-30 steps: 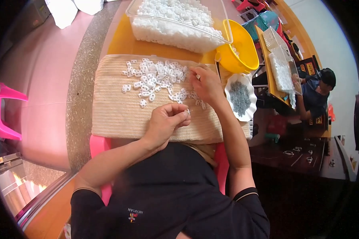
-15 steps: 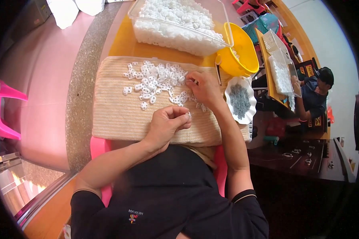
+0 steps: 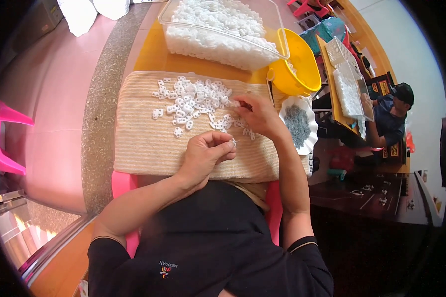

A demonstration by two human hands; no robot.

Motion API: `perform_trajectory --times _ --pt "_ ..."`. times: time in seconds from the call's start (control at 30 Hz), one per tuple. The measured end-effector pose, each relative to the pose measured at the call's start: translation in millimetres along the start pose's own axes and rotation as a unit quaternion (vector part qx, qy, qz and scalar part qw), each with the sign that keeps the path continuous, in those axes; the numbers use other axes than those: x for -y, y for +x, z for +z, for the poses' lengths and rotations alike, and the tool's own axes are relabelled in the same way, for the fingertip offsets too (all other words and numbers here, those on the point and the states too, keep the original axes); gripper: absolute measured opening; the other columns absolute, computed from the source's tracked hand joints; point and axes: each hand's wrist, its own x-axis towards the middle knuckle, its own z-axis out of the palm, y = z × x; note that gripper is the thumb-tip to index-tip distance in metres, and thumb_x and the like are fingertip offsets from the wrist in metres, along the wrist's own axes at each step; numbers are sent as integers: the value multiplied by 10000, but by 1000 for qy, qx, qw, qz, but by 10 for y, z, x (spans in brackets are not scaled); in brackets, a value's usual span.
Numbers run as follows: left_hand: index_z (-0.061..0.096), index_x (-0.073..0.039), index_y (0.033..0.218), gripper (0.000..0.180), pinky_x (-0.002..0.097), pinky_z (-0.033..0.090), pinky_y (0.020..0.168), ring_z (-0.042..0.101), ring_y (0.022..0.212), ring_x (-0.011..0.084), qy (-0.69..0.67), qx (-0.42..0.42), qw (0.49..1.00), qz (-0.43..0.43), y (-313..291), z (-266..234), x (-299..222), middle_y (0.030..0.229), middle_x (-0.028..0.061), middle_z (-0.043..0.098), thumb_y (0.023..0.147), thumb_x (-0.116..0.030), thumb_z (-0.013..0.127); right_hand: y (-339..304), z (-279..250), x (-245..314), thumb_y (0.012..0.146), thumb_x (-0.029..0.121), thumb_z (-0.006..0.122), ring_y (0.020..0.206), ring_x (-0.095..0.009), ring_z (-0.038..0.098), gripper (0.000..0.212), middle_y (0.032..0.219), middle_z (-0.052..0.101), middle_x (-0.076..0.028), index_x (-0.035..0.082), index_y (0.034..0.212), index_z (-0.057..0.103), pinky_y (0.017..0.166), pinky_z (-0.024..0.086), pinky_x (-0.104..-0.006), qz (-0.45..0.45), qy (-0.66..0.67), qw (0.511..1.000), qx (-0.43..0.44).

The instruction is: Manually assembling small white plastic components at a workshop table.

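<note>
Between the thumb and forefinger of my left hand (image 3: 208, 156) is a small white plastic piece (image 3: 233, 142), held above the near part of a striped beige cloth (image 3: 148, 151). My right hand (image 3: 257, 115) is over the right side of a loose pile of small white plastic pieces with holes (image 3: 188, 99). Its fingers are bent together at the pile's edge, where white pieces lie against the fingertips; whether one is gripped is hidden. To the right of that wrist stands a white scalloped dish (image 3: 309, 143) of tiny grey parts (image 3: 297, 124).
Beyond the cloth is a clear plastic bin (image 3: 223, 37) heaped with white pieces. A yellow basin (image 3: 309, 74) stands beside it, with dark tweezers (image 3: 270, 91) near its left side. At the right, another person (image 3: 394, 114) sits at a table. A pink stool (image 3: 7, 138) stands far left.
My right hand has shifted slightly right and toward me, its fingers still by the pile's edge. The left hand has barely moved and keeps its white piece.
</note>
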Motion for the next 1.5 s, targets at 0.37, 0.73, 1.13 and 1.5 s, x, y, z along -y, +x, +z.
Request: perform_trajectory --times 0.37,0.73,1.13,1.5 --pt "604 0 973 104 260 567 736 645 776 144 -33 4 999 1 54 -49 1 870 78 643 875 -26 630 -625 126 -16 881 39 643 727 -84 571 310 882 615 -32 -37 1176 583 651 480 -215 121 362 924 -22" --pt "606 -1 969 113 223 537 699 635 739 118 -17 -5 1000 -5 50 -36 14 864 70 653 869 -42 640 -807 257 139 886 28 630 775 -116 623 298 934 653 -74 -38 1172 578 671 521 -241 139 478 867 -5" --pt "603 7 969 115 229 549 704 640 741 128 -27 -9 1000 -8 60 -42 12 863 80 651 869 -37 640 -815 260 196 899 50 621 756 -136 641 271 884 655 -83 -46 1148 575 683 527 -250 141 479 866 -35" --pt "600 7 967 116 233 552 704 643 739 134 -28 0 1000 -5 70 -52 17 853 78 647 870 -42 641 -808 279 240 922 98 606 732 -97 616 207 818 652 -40 -27 1088 609 700 514 -231 178 455 871 -51"
